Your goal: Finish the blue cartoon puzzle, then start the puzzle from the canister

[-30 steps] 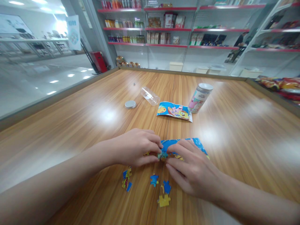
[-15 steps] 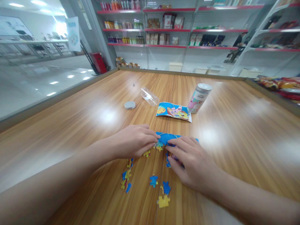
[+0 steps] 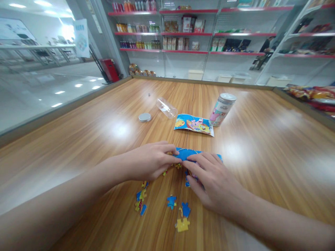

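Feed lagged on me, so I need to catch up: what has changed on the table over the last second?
Both hands slid the joined puzzle a little away from the person. The left hand now pinches its left edge; the right hand lies flat across it, covering more. The loose pieces, lid, clear jar, picture sheet and can stayed put.

Glossy wooden table [image 3: 261,146], joined blue puzzle section [image 3: 187,153] under left hand [image 3: 150,162] and right hand [image 3: 213,183], loose pieces [image 3: 171,201] nearer than them, picture sheet [image 3: 194,124] just beyond, printed can [image 3: 222,109] beyond the right, clear tube [image 3: 166,107] on its side and metal lid [image 3: 144,117] beyond the left.
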Available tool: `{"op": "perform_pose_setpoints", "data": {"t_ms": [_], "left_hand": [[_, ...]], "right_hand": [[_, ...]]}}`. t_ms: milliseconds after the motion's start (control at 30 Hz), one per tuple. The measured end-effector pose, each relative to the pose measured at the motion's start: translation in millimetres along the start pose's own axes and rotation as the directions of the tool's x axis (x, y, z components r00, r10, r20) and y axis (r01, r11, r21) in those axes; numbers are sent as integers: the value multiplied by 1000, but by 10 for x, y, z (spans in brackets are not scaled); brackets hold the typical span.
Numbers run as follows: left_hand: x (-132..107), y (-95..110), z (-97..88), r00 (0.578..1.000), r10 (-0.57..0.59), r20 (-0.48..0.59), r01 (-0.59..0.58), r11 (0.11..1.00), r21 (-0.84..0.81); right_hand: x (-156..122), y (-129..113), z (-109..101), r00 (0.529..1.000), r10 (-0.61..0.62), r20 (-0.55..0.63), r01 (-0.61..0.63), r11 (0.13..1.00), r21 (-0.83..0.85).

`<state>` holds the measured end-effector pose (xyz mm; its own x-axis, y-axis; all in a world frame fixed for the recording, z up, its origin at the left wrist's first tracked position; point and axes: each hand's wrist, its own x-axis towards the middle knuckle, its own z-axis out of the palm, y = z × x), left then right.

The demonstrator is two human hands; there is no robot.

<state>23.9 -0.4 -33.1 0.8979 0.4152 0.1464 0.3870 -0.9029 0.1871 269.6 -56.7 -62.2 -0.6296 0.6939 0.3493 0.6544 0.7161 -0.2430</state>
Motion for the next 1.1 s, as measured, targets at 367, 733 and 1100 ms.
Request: {"op": "perform_pose_setpoints", "data": {"t_ms": [367,733,1100], "left_hand": [[-3,2,-19,999,-35,26,36,998,-55],[6,3,-55,994,-101,29,103,989,-103],[-2,3,-52,996,-84,40,88,989,-118]], "right_hand": [[-5,1,34,998,40,44,-39,999,-22],[-26,6,11,992,-39,-117,46,997,62],[-42,-93,-95,926,-375,-45,378,916,137]]}}
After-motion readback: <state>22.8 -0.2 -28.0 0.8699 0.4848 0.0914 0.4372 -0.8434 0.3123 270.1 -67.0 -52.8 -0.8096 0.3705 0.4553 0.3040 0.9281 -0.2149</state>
